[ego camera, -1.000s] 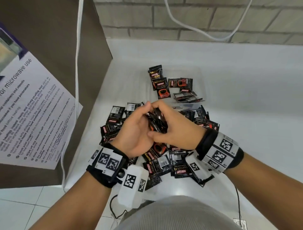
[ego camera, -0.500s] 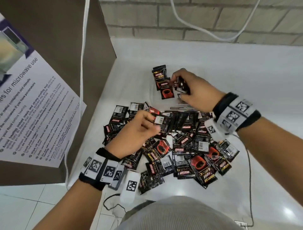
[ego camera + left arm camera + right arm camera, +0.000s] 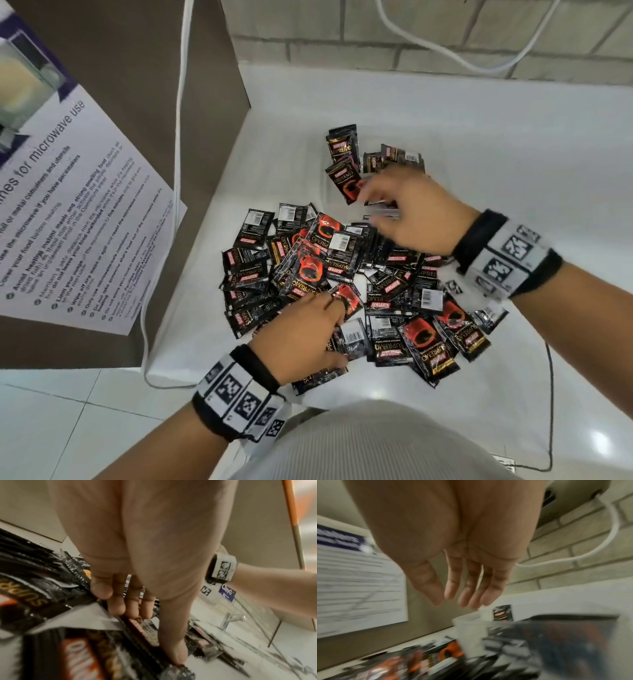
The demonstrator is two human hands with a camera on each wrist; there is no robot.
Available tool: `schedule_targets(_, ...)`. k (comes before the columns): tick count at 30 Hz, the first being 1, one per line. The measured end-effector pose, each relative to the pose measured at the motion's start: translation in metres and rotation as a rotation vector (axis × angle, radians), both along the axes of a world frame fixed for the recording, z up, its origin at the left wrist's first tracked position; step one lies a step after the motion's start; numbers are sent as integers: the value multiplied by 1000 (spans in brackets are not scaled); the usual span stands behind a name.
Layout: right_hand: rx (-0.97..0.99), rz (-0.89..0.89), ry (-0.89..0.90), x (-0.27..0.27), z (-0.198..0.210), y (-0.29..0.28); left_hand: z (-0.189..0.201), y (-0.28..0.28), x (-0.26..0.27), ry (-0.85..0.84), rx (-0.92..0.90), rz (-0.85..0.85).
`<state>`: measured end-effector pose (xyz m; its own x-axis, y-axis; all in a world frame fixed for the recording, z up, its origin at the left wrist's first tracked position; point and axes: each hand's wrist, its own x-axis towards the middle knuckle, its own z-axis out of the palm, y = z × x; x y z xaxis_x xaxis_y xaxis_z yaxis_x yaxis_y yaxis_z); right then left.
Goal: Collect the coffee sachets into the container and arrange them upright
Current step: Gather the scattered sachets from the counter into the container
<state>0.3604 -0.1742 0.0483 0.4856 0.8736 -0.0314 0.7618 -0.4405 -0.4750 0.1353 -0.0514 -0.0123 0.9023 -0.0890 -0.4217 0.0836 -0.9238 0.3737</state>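
Head view: the left hand is lying palm-down on the pile of coffee sachets, fingers curling onto one; the right hand is hanging blurred between the pile and the clear container, where a few sachets are standing

Left wrist view: fingers and thumb are pinching a sachet

Right wrist view: the fingers are hanging straight, spread and empty, the container just below their tips
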Motion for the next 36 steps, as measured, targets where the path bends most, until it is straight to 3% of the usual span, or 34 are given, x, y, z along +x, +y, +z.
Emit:
schedule_targets(3,-131,205,123,-43,-13,-6,-4,-4,8,21,4,2)
schedule_targets(7,-246,338,98,-71,-44,-7,3,0,17,43,-44,-10)
schedule_targets(11,-311,341,9,-75,-61,-9,19,12,16,-52,-52,-17)
schedule_targets(15,-303,308,6,-75,-62,-9,38,25,8,-88,-132,84)
schedule_targets(21,-362,310,-42,-74,-60,-1,35,29,-16,40,-210,137)
schedule_targets(24,-372,311,-87,-74,-60,0,21,22,-23,136,-81,89)
schedule_targets(28,-366,330,-5,-72,-51,2,2,9,-22,179,78,57)
schedule_targets(36,-208,220,83,-62,-25,-10,6,10,-11,53,-15,45)
